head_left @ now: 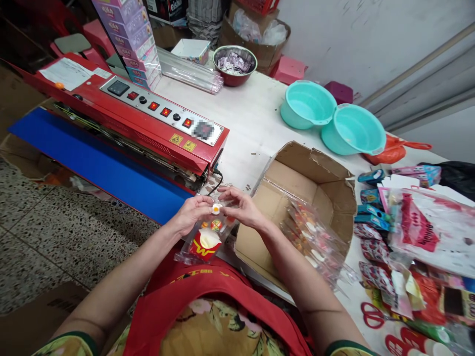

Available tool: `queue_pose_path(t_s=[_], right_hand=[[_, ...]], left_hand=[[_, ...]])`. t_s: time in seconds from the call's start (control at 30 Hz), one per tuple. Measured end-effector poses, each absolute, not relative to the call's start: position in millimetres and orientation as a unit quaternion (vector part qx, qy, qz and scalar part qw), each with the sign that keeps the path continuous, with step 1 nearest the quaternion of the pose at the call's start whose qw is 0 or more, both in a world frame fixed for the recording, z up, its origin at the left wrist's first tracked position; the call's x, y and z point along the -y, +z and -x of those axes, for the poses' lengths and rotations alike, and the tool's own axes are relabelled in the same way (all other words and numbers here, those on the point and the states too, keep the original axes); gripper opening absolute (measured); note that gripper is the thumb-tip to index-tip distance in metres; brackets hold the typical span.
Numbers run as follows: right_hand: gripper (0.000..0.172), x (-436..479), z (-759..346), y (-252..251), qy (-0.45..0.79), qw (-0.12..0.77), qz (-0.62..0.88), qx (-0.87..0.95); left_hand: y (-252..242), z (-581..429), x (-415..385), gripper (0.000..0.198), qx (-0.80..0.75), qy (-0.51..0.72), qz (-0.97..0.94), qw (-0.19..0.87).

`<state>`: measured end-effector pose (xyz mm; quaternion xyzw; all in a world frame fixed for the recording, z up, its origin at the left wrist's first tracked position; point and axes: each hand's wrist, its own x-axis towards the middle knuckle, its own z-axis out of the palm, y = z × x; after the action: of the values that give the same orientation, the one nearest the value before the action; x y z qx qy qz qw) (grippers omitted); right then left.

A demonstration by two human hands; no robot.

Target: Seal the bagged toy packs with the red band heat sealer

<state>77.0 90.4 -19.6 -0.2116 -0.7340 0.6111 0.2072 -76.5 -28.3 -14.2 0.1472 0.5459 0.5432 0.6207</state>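
Left hand (191, 213) pinches the top edge of a clear packet (204, 242) from its 9 o'clock side; a red sealing machine (148, 118) stands at 11 o'clock of this hand. The packet hangs at the table edge, between both hands. Right hand (241, 207) grips the same edge from 3 o'clock. An open cardboard box (297, 198) lies at 3 o'clock of the right hand.

I have a single view, from the head camera. It sits above the person's chest and looks forward and steeply down. The left hand (191, 213) and right hand (242, 207), with the packet (205, 243), sit at centre, close up. The tabletop (252, 118) runs off toward 1 o'clock, the sealing machine (148, 118) toward 11, and the floor (44, 237) lies at 9.
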Motion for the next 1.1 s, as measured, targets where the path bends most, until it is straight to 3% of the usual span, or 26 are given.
queue_pose_path(t_s=[0.43, 0.7, 0.8, 1.1], right_hand=[[0.017, -84.5, -60.9, -23.4, 0.577, 0.219, 0.204, 0.76], [0.038, -101.7, -89.9, -37.1, 0.681, 0.151, 0.254, 0.67], [0.035, -95.9, -82.0, -36.4, 0.731, 0.177, 0.268, 0.601], [0.026, -78.8, -56.3, -36.4, 0.698, 0.283, 0.371, 0.543]], left_hand=[[-14.3, 84.4, 30.2, 0.037, -0.573, 0.517, -0.171, 0.612], [-15.5, 100.1, 37.6, 0.043, -0.564, 0.516, -0.156, 0.626], [-13.7, 107.4, 28.4, 0.048, -0.577, 0.505, -0.158, 0.622], [-29.1, 110.3, 0.3, 0.035, -0.638, 0.6, -0.081, 0.476]])
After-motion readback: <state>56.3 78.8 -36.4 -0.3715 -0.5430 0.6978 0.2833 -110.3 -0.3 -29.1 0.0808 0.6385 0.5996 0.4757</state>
